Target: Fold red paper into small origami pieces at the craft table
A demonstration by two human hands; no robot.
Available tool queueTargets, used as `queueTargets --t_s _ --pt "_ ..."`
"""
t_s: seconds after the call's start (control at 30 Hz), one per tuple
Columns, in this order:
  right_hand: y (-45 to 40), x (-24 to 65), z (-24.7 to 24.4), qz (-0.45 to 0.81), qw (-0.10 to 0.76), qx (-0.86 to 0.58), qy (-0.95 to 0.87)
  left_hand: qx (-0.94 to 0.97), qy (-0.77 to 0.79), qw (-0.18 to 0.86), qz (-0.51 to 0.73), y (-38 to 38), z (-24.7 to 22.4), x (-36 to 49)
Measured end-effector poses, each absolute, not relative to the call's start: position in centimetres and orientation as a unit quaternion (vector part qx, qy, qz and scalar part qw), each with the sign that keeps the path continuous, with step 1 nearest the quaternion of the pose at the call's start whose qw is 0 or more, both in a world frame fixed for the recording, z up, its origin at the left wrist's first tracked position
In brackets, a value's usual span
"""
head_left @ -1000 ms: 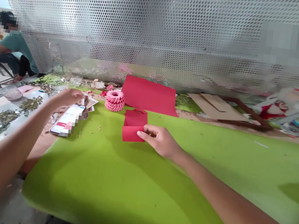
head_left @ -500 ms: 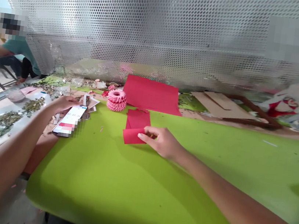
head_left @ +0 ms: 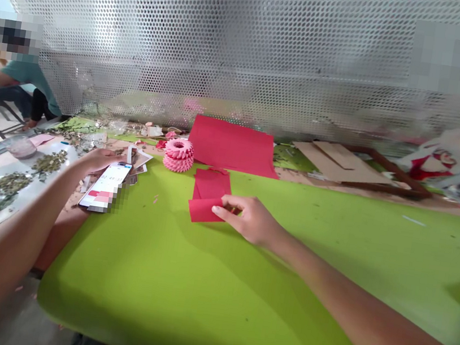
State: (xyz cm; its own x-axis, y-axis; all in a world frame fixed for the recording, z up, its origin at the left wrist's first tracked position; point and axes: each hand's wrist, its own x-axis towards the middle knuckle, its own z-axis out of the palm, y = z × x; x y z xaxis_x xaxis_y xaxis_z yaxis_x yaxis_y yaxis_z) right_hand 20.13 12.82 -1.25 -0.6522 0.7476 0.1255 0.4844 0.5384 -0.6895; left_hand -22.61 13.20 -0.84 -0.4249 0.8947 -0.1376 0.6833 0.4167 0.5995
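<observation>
My right hand (head_left: 249, 218) pinches the near edge of a small red paper piece (head_left: 203, 210) between thumb and fingers, lifting it off the green sheet (head_left: 214, 284). Under and behind it lies another flat red paper piece (head_left: 212, 183). My left hand (head_left: 101, 160) reaches to the paper scraps (head_left: 140, 160) just beyond the phone (head_left: 106, 185), whose lit screen shows a timer. Its fingers are too small and partly covered to tell what they hold. A pink pleated paper ring stack (head_left: 178, 155) stands between the two hands, farther back.
A large red sheet (head_left: 234, 145) lies at the back against the perforated metal panel (head_left: 248, 44). Cardboard pieces (head_left: 342, 162) and plastic bags (head_left: 449, 163) are at the right rear. Dried leaves (head_left: 10, 184) lie on the left. A person (head_left: 25, 75) sits at the far left.
Both hands keep almost the same place and pose. The whole view has shifted very slightly, and the digits on the phone's timer have advanced.
</observation>
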Motion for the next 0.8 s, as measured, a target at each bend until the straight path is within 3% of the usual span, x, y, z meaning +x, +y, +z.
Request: queueTargets --t_s 0.27,0.8 --pt "12.5 20.2 -0.9 0.324 0.203 -0.366 -0.849 0.507 0.772 0.305 0.232 12.0 0.3 -21.9" --pt "12.8 20.2 -1.2 0.306 0.204 -0.358 -0.858 0.552 0.768 0.256 0.2 12.6 -0.3 -22.6"
